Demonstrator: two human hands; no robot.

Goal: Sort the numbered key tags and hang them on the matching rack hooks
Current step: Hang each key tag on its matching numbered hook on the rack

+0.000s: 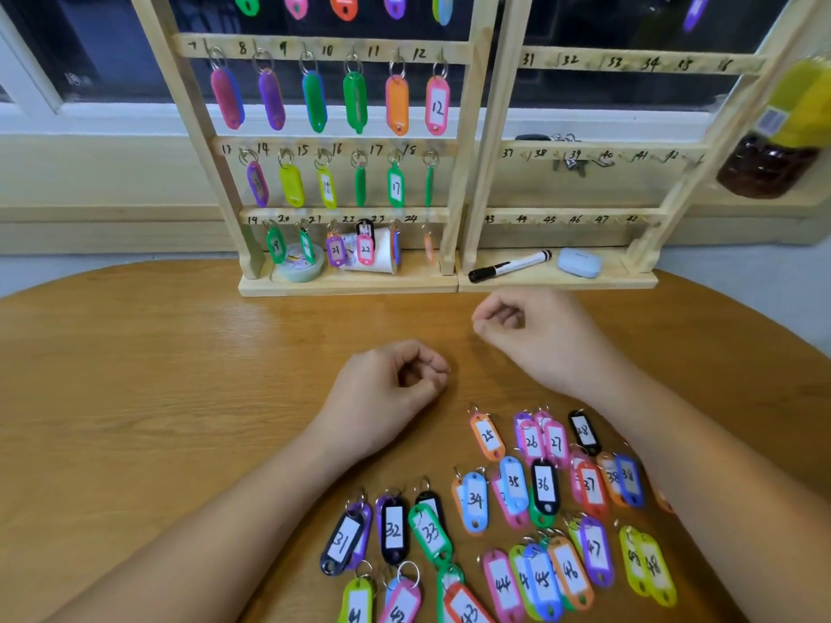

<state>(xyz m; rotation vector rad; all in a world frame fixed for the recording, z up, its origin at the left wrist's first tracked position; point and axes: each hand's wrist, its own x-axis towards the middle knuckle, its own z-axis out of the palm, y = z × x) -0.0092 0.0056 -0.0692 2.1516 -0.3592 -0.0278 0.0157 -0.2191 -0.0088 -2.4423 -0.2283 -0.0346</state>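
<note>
Wooden counter (pixel 180 397), rows of colourful numbered plastic key tags (pixel 544 487) near me; my left hand (pixel 395 379) and right hand (pixel 526 335) sit curled, empty, before the pale wooden hook rack (pixel 359 287).

Marker (pixel 509 266) beside pale-blue case (pixel 579 262); tape roll (pixel 299 263); possibly jar (pixel 764 168) right.

Indoor room — window (pixel 112 47), wooden table (pixel 135 375)

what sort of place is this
Probably a home or small-office desk by a window: a rounded brown wooden table, two pale wooden numbered hook racks standing against a white-framed window.
</note>
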